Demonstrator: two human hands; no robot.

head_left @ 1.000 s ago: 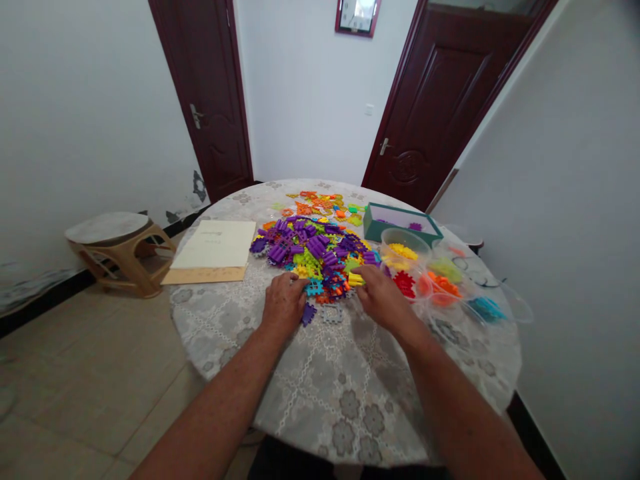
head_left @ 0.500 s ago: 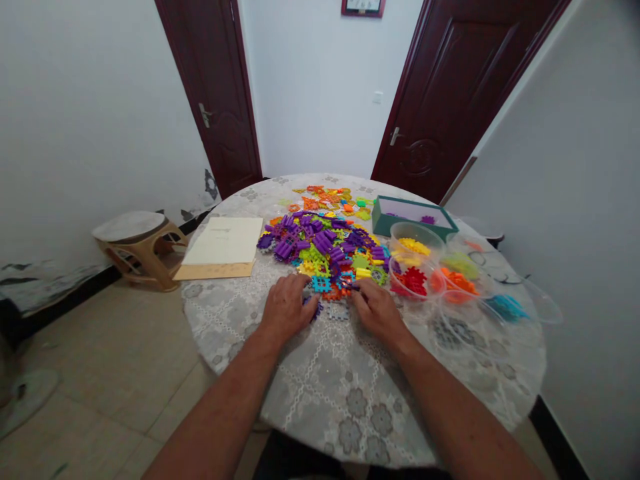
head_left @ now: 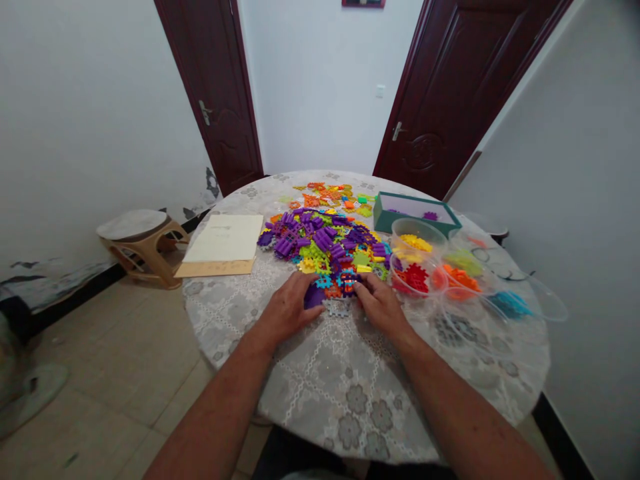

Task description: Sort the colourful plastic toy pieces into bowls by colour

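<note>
Tile (head_left: 315, 296) gripped between thumb and fingers of left hand (head_left: 289, 303) — right hand (head_left: 381, 303) pinches purple frame (head_left: 349, 285).

The person's left hand (head_left: 290, 303) and right hand (head_left: 383, 307) are bare. Behind each, the left forearm (head_left: 220, 400) and right forearm (head_left: 450, 387) are bare too, narrow at the wrist and broader farther back from the hand. Well behind both hands, between the forearms, shows nearly black clothing (head_left: 295, 455), with a small pale greyish patch (head_left: 313, 475), too cropped to identify.
</note>
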